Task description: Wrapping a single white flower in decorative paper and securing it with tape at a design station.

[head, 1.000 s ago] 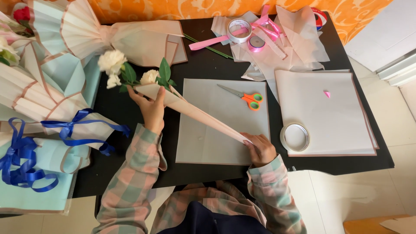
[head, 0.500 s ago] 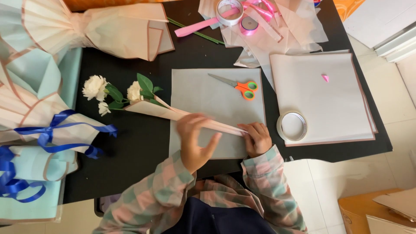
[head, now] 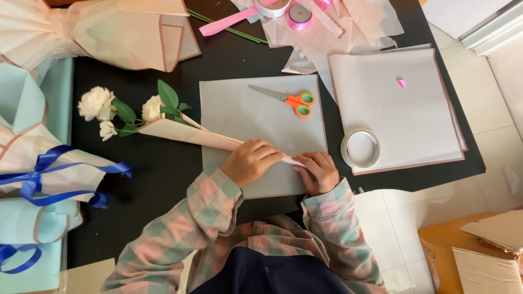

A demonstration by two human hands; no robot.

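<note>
On the grey sheet (head: pixel 256 109), slim cream paper cone (head: pixel 188 133), white flowers (head: pixel 97 103) poking out, both hands (head: pixel 283 163) pinching its tip

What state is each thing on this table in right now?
Paper cone: rolled around the flower stems, lying flat.
White flowers: sticking out of the cone's wide end.
Left hand: pressing on the cone.
Right hand: pinching the narrow tip.
Scissors: closed, on the grey sheet.
Tape roll: lying flat, untouched.
Blue ribbon: tied in a bow.
</note>
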